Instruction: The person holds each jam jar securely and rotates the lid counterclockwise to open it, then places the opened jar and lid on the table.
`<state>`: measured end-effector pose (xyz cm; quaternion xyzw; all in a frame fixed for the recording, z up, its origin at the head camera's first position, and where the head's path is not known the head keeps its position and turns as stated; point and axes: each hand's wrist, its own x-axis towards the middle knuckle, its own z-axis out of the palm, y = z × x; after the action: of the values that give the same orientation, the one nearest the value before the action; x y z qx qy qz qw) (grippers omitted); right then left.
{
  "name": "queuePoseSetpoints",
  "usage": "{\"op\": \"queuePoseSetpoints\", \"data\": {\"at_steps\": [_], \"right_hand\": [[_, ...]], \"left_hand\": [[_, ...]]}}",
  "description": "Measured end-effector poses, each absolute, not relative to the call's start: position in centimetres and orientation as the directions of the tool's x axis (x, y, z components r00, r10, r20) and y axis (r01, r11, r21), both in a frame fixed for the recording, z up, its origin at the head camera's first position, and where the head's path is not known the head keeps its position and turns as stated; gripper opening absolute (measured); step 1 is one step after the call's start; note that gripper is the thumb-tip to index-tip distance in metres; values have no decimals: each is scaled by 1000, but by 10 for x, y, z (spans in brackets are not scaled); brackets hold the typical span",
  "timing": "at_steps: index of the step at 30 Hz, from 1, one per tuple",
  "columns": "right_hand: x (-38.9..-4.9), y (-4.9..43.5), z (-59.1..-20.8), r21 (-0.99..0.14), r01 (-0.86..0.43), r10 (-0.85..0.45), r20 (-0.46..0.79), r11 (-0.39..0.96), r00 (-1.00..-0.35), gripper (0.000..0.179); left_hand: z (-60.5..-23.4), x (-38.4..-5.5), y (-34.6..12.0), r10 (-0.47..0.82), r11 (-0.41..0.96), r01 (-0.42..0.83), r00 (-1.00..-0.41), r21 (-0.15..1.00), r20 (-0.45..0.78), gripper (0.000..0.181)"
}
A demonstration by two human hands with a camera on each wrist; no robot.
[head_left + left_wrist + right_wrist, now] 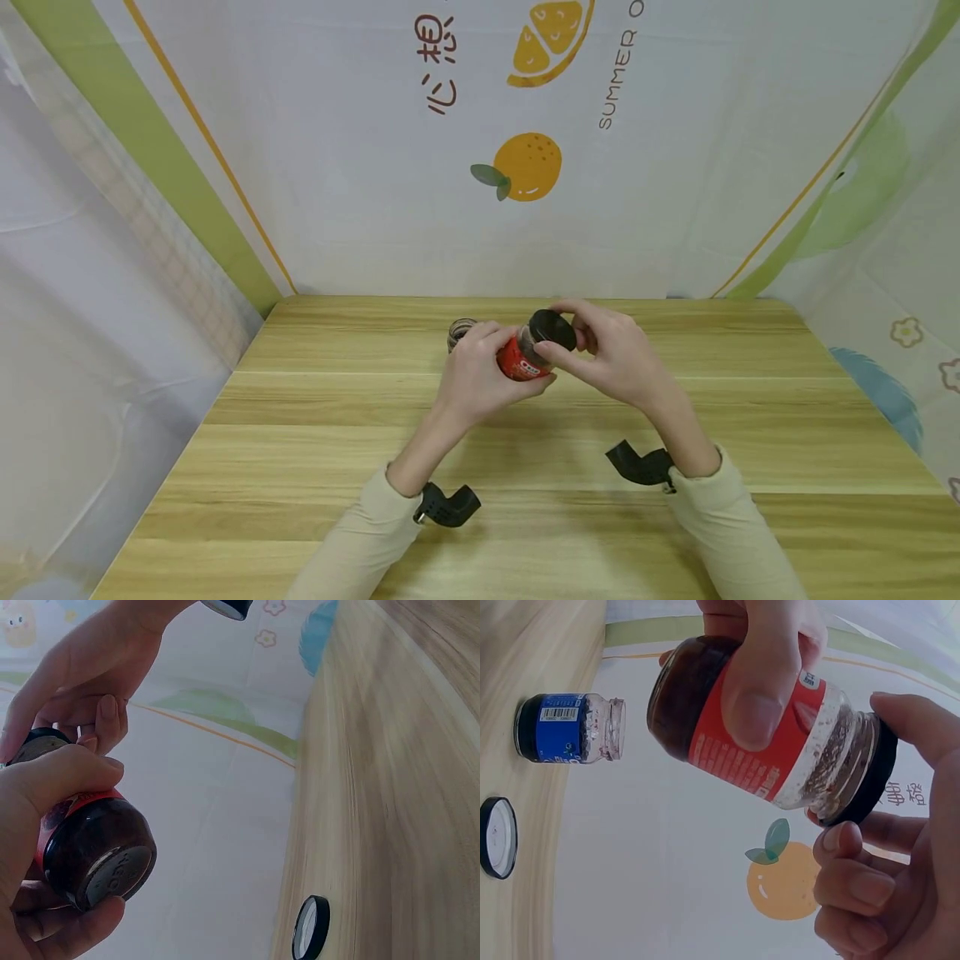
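My left hand (pixel 474 367) grips a glass jar with a red label (pixel 750 739), its fingers and thumb wrapped round the body. The jar is held tilted above the table, its base (pixel 120 874) toward the left wrist camera. Dark contents fill its lower part, and brown smears coat the glass near the neck. A black lid (pixel 553 330) sits on the jar's mouth. My right hand (pixel 618 354) pinches this lid at its rim between thumb and fingers.
Behind the left hand stands an open jar with a blue label (pixel 561 727), partly hidden in the head view. Near it a loose black-rimmed lid (pixel 498 838) lies on the wooden table (pixel 337 467). A printed curtain (pixel 360 167) hangs along the table's back edge.
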<state>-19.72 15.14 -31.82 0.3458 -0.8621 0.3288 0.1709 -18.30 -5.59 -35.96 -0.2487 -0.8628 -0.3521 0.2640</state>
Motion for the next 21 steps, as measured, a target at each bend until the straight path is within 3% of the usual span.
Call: {"op": "queuePoseSetpoints", "data": {"at_steps": [21], "right_hand": [[-199,159,-317,-468,-780,-566,538,416,-624,43]], "left_hand": [[-359,-190,-62,364,448,701,-710,555,602,38]]}}
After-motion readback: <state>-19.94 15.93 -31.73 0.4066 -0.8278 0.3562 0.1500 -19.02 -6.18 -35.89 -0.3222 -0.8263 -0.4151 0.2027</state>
